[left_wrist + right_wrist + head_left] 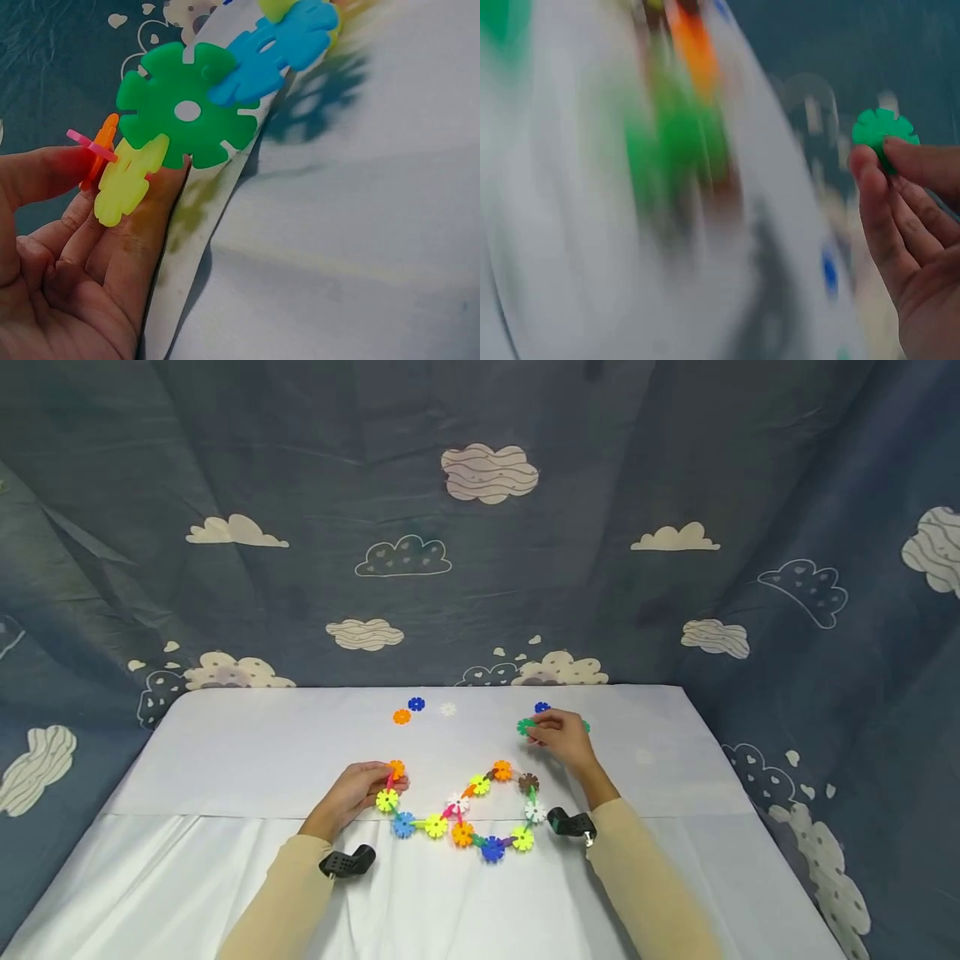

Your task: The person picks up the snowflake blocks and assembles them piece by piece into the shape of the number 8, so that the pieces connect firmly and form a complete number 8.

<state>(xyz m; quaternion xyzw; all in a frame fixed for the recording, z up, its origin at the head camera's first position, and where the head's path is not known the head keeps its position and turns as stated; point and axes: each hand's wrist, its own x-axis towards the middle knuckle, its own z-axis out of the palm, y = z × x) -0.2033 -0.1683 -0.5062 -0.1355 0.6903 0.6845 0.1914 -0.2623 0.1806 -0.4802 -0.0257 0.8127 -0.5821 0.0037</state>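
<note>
A chain of linked snowflake discs (pixel 437 825) in many colours lies curved on the white table. At its left end my left hand (pixel 358 789) pinches an orange snowflake disc (pixel 397 769) joined to a pink one (pixel 78 138). In the left wrist view, a yellow disc (pixel 127 187), a green disc (pixel 154 90) and a blue disc (pixel 300 37) follow on from that end. Above the chain's right part, my right hand (pixel 564 739) holds a single green snowflake disc (pixel 881 127) between thumb and fingers, apart from the chain. Motion blurs the chain in the right wrist view.
Near the table's far edge lie a loose blue disc (pixel 416 703), an orange disc (pixel 402 717) and a white disc (pixel 447 709). Another blue disc (pixel 542 707) and a green disc (pixel 587 727) lie by my right hand. A cloud-patterned curtain (pixel 570 593) hangs behind.
</note>
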